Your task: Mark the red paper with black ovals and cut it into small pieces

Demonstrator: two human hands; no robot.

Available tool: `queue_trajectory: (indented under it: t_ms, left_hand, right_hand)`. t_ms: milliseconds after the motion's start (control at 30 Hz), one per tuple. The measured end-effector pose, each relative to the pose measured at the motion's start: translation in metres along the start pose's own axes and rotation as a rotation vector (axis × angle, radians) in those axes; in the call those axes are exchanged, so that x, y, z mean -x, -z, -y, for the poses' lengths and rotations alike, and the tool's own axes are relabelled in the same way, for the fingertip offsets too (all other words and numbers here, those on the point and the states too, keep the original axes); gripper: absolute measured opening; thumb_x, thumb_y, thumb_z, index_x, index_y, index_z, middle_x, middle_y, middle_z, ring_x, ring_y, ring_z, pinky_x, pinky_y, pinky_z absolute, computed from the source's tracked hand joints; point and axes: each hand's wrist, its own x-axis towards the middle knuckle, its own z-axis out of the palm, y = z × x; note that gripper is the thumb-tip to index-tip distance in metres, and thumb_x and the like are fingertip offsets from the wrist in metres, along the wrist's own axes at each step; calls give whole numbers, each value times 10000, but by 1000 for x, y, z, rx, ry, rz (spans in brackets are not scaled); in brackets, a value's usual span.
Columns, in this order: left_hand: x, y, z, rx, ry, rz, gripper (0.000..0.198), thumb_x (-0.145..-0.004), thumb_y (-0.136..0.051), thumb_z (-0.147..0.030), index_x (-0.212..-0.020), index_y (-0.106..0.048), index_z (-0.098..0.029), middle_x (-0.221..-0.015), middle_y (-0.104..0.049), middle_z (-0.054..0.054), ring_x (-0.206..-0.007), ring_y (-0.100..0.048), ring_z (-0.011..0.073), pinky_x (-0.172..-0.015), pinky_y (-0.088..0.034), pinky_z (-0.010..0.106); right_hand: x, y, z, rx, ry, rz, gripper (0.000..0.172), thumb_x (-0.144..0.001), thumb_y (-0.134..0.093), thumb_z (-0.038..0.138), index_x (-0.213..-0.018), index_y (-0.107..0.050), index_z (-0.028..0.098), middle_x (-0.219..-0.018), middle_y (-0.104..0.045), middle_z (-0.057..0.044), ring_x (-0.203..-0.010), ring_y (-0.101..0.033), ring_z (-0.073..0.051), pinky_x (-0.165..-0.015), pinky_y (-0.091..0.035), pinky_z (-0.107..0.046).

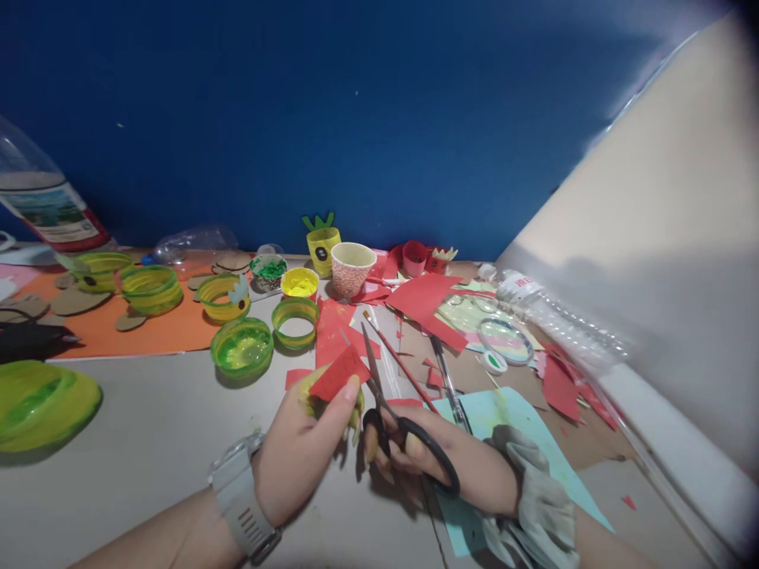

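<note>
A small piece of red paper (339,374) is pinched between the thumb and fingers of my left hand (317,427). Yellow-green paint marks those fingers. My right hand (409,450) has its fingers through the black handles of a pair of scissors (385,403). The blades point up and away, slightly apart, close to the right edge of the red paper; I cannot tell whether they touch it. Just beyond lie a thin red paintbrush (397,356) and larger red paper scraps (335,328). A light blue sheet (522,415) lies under my right forearm.
Green-yellow painted rings (296,322) and a painted bowl (242,348) stand left of centre. Paint cups, yellow (300,282) and green (269,269), sit behind, near a patterned paper cup (352,269). A large bottle (53,205) stands far left; a clear plastic bottle (563,316) lies right.
</note>
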Motion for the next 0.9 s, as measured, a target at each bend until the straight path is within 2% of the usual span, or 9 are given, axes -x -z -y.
queue_trajectory:
  t_ms: [100,433,567,733,900]
  left_hand:
    - [0,0,1,-3,1,-6,282,-982,-464,-354,-800,-558,-160,-741,-569,-4,-698,-507,123,-700,-437,192]
    - [0,1,1,-17,24,13,345,-982,-445,-371,-712,-492,-162,-669,-509,1,-676,-489,138,-667,-428,214]
    - [0,0,1,9,28,10,307,-967,-464,-385,-771,-551,-165,-738,-569,25,-728,-530,159,-715,-461,237]
    - [0,1,2,37,48,31,298,-972,-486,-366,-761,-547,-165,-705,-560,6,-667,-514,132,-637,-454,195]
    - [1,0,2,11,3,9,277,-982,-495,-344,-776,-557,-170,-726,-562,-13,-696,-520,108,-695,-452,155]
  right_hand:
    - [0,0,-1,-2,12,5,578,-821,-461,743,-812,-481,166,-729,-483,-3,-530,-438,-77,-465,-377,-195]
    - [-1,0,-1,-5,18,10,584,-822,-440,754,-815,-471,170,-718,-475,-2,-540,-431,-83,-467,-362,-198]
    - [-1,0,0,13,-16,23,580,-818,-464,744,-814,-471,164,-733,-483,-14,-541,-441,-86,-464,-375,-199]
    - [1,-1,3,103,-7,3,648,-811,-409,780,-877,-517,145,-758,-497,-24,-606,-438,-106,-521,-391,-217]
    - [0,0,8,114,-23,38,657,-791,-439,787,-846,-522,138,-727,-491,-17,-600,-429,-107,-522,-371,-223]
